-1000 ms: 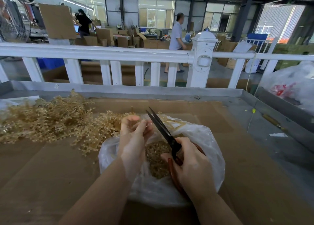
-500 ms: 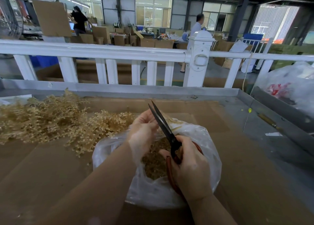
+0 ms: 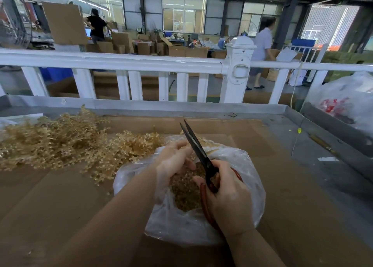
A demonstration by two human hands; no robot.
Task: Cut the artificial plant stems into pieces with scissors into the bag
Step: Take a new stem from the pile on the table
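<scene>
A clear plastic bag [image 3: 181, 226] lies open on the cardboard-covered table, with a heap of cut golden pieces [image 3: 185, 192] inside. My right hand [image 3: 228, 198] grips the red handles of black scissors [image 3: 196, 147], whose blades point up and away, slightly parted. My left hand [image 3: 173, 159] hovers over the bag's mouth just left of the blades, fingers curled around a bit of golden stem that is mostly hidden. A big pile of uncut golden artificial plant stems [image 3: 60, 139] lies to the left of the bag.
A white railing [image 3: 121, 63] runs behind the table's raised metal edge [image 3: 161, 107]. A large plastic sack [image 3: 347, 99] sits at the far right. Brown cardboard [image 3: 50, 206] covers the table. Two people stand among boxes in the background.
My left hand has shifted down and closer to the scissor blades over the bag. The scissors stay held upright in my right hand; the view has tilted slightly.
</scene>
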